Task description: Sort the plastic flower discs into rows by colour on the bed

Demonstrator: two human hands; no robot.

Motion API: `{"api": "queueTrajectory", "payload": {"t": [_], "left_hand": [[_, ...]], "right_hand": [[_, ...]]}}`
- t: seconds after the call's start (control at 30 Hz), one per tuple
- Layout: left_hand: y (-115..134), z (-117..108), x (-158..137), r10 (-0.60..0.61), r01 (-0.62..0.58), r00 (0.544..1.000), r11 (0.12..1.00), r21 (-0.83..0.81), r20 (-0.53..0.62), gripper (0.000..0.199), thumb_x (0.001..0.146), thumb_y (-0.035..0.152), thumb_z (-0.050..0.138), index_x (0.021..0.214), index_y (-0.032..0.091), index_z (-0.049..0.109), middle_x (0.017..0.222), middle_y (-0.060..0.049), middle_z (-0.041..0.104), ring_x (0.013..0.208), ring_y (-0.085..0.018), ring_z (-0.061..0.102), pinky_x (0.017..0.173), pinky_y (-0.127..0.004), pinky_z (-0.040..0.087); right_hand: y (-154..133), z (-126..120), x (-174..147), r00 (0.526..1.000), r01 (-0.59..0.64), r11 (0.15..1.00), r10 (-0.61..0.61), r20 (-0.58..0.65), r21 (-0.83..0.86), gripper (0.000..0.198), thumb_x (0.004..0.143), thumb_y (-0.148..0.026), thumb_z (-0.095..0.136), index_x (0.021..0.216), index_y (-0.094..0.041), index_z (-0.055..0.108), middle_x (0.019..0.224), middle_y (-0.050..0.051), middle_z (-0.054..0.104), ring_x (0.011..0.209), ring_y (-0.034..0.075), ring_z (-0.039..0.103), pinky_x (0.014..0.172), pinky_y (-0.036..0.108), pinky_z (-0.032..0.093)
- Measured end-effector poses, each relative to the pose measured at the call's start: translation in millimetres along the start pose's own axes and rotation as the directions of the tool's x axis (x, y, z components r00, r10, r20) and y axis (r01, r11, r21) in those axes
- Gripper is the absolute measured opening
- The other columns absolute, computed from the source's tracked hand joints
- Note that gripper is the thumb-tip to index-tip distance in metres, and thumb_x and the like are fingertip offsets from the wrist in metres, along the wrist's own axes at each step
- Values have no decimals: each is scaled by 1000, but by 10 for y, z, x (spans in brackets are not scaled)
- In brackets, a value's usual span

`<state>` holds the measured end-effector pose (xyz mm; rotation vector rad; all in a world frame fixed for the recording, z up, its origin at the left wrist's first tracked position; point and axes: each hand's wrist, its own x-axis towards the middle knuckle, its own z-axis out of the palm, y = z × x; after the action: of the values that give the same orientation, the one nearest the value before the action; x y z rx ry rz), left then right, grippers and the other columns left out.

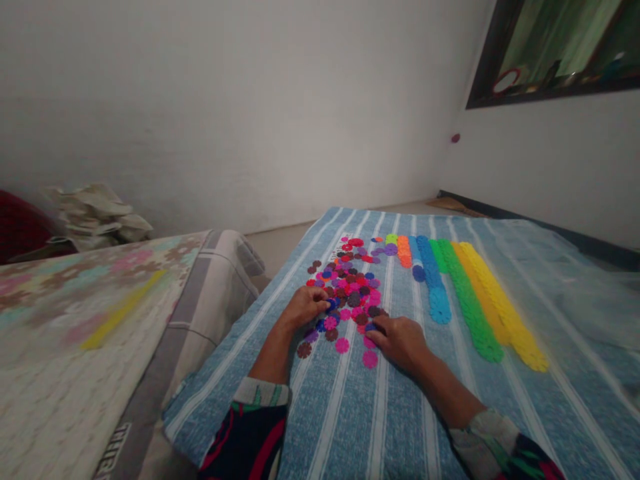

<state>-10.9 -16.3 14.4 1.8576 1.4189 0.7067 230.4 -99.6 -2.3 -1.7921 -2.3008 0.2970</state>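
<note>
Head view, left hand (306,307) with narrow grip on a blue disc (331,305), right hand (400,339) pinching another blue disc (370,327), both at a mixed disc pile (354,299), coloured disc rows (469,305) right, striped cloth (400,413) beneath.

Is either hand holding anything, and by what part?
Left hand is at the edge of a blue disc; right hand, likewise at another blue disc. Whether gripped, I can't tell.
</note>
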Motion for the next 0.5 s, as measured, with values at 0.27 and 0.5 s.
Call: {"api": "queueTrajectory", "payload": {"t": [0.27, 0.5], "left_hand": [[2, 32, 4, -52, 47, 998, 992, -120, -33, 17, 63, 32, 63, 66, 15, 64, 57, 3, 55, 50, -10, 47, 50, -23, 35], [281, 250, -47, 35, -24, 996, 991, -132, 83, 15, 64, 30, 66, 69, 16, 68, 61, 1, 59, 56, -11, 50, 55, -24, 38]], "right_hand": [[95, 103, 35, 981, -59, 888, 137, -140, 457, 11, 78, -30, 62, 78, -21, 69, 71, 0, 69, 67, 17, 62, 60, 25, 35], [69, 189, 108, 976, 10, 386, 196, -93, 922, 22, 69, -40, 66, 64, -19, 59, 51, -5, 52, 46, 10, 45, 45, 22, 31]]}}
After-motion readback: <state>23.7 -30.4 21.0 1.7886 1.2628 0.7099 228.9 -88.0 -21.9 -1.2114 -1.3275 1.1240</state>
